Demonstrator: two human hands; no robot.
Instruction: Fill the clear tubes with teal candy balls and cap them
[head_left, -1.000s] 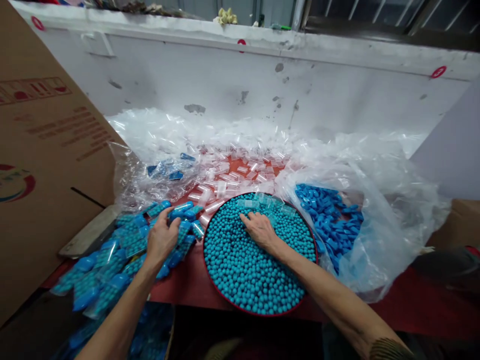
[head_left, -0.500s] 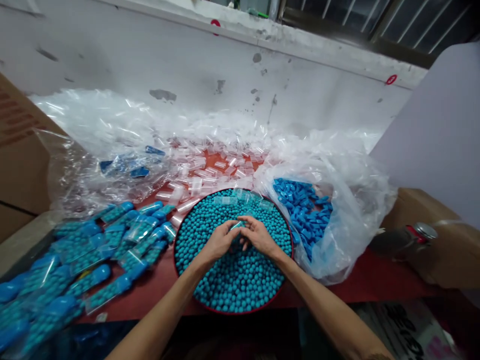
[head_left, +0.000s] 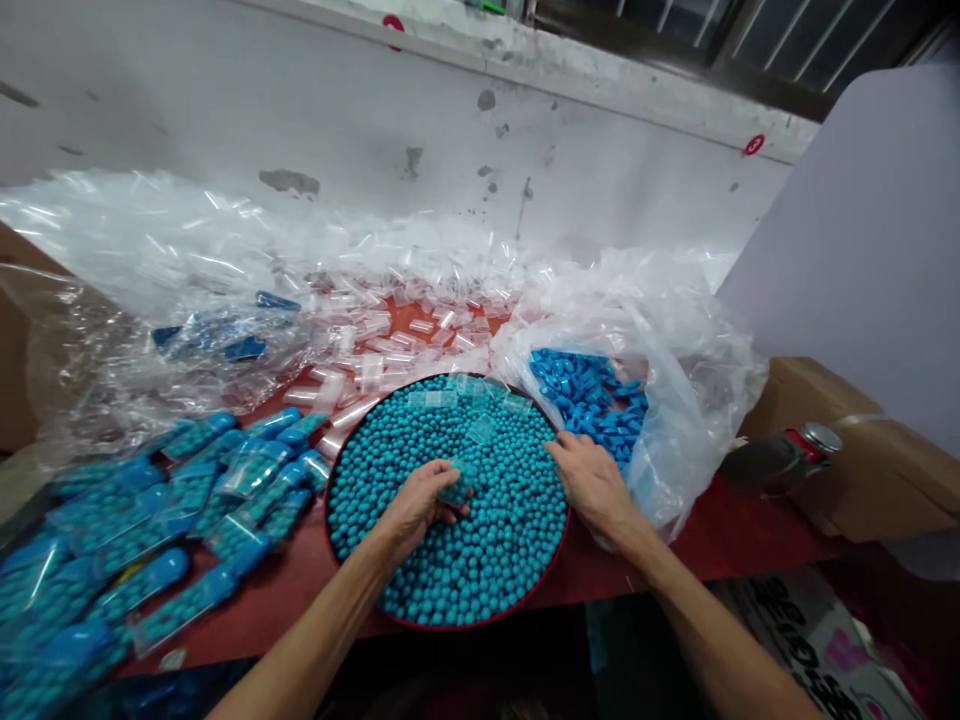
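My left hand [head_left: 424, 505] is closed around a small clear plastic case [head_left: 457, 485] with teal beads in it, above the round red-rimmed tub [head_left: 328, 520]. Teal beads [head_left: 480, 560] fill that tub, and a few clear cases lie on top of them, one clear case [head_left: 481, 430] near the middle. My right hand [head_left: 592, 485] is over the tub's right rim, beside the blue plastic caps [head_left: 585, 385]. Its fingers are bent and a little apart, with nothing visible in them; their undersides are hidden.
Filled cases with blue caps [head_left: 247, 465] are heaped at the left on the red table [head_left: 300, 560]. Clear empty cases [head_left: 371, 370] lie scattered behind the tub. Plastic bags [head_left: 690, 400] surround the caps. A dark jar [head_left: 780, 460] and cardboard box [head_left: 817, 400] stand right.
My hands were together above the beads. My right hand has moved right to the tub's rim near the blue caps; my left has kept the case. The view has shifted slightly.
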